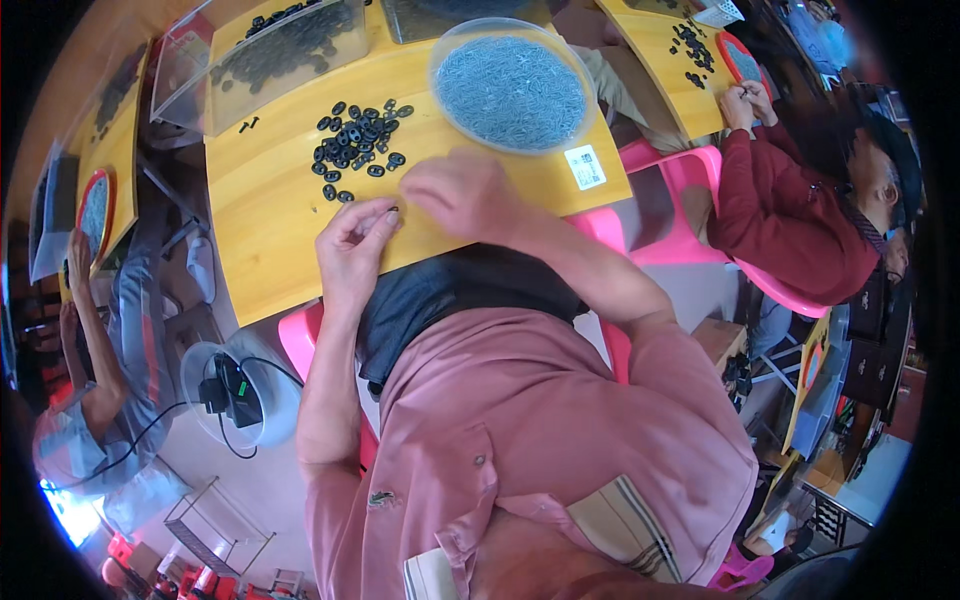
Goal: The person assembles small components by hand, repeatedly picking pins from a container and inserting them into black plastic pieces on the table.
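My left hand (352, 245) is over the near edge of the yellow table (270, 230), thumb and forefinger pinched together. A small black piece (394, 208) just shows at its fingertips, mostly hidden. Beside it, my right hand (462, 195) is smeared by motion, its fingers seemingly curled inward; whether it holds anything cannot be made out. Beyond both hands lies a loose pile of black oval pieces with two holes (352, 140). A round, clear tub (437, 88) full of small silvery screws (510, 90) stands at the far right of the pile.
A clear bin (340, 60) of black parts stands at the back left, near two small dark screws (248, 125). A white label (585, 167) lies at the right edge. Co-workers sit left and right, one in a maroon top (780, 220) on a pink chair (690, 185).
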A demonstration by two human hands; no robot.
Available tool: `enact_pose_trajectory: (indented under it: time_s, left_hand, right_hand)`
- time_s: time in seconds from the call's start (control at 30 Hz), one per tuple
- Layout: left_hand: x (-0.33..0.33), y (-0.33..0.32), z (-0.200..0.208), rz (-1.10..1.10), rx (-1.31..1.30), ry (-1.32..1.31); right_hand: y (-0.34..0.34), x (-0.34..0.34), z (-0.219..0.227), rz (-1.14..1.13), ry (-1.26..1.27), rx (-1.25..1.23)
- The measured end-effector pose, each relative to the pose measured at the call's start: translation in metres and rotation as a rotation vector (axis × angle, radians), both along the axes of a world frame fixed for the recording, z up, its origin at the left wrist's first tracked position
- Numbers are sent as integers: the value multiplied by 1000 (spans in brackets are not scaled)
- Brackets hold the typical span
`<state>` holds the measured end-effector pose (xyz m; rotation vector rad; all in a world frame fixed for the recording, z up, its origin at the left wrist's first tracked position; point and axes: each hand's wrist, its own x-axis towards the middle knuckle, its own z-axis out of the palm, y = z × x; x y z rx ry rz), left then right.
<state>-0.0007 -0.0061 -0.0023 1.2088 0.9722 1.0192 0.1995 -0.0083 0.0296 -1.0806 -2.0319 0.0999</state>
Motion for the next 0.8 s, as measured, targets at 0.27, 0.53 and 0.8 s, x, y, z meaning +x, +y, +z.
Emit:
enact_pose_trajectory:
  time_s: [0.27,0.53,0.8]
  left_hand:
    - [2,4,-4,94,29,-53]
    - [1,3,-4,109,27,-12]
    - [0,6,-10,70,67,5]
  right_hand:
    - [31,114,29,-640,-16,-110]
    - [36,124,27,-575,-22,-404]
    - [42,124,23,-542,62,-483]
